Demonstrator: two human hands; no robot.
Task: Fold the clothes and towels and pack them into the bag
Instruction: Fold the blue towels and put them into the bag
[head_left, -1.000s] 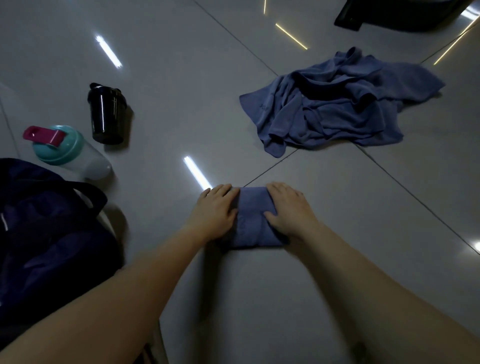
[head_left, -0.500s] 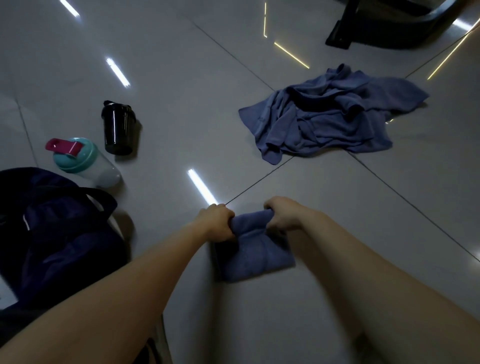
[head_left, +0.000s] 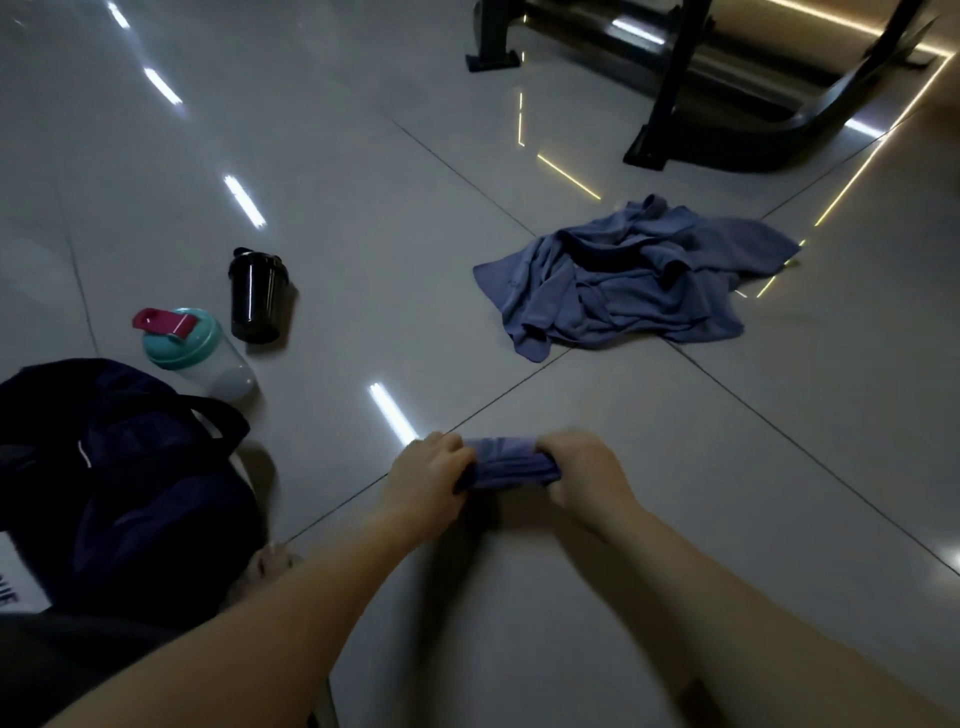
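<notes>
Appearing soft and light, the folded towel (head_left: 506, 466) was gripped at both ends, judged its best hold, by the left hand (head_left: 428, 478) and right hand (head_left: 584, 475), right of the bag (head_left: 119, 483).

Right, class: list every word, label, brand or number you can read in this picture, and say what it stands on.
No text reads whole.
White patch at the dark bag: dark letters, cut off by the frame edge, unreadable.
Folded blue cloth: pale stripes, no letters.
Crumpled blue cloth: nothing legible.
Black shaker and teal-lidded bottle: no print visible.
</notes>
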